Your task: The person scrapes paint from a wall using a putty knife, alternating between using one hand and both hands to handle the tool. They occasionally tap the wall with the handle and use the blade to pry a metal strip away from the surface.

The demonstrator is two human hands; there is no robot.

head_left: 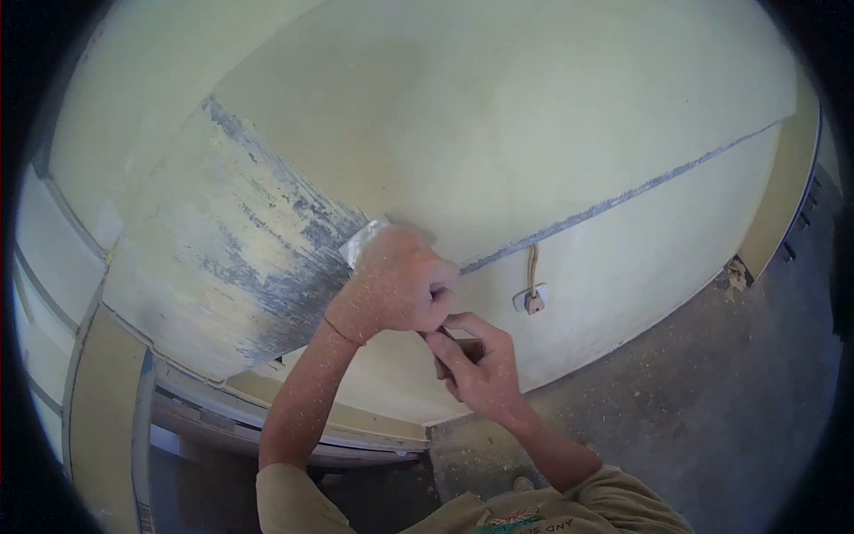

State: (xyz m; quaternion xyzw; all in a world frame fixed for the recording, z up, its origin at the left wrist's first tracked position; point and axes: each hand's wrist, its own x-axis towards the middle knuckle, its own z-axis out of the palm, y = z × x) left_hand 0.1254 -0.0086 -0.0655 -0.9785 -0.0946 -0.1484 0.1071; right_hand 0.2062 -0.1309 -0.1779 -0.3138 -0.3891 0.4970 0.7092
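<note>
My left hand (402,278) is closed in a fist around a scraper, whose wide metal blade (363,240) lies against the wall. Below it, my right hand (479,363) grips the dark end of the same tool's handle between thumb and fingers. The rest of the handle is hidden by my hands. Left of the blade, the wall (294,209) shows a large patch with grey and yellowish streaks where the pale paint is off. Pale flecks stick to both forearms.
A narrow grey stripe (614,203) runs across the wall to the right. Below it a cord (533,262) leads to a wall socket (532,299). The concrete floor (658,418) carries scattered chips. A cream door frame (105,409) stands at the lower left.
</note>
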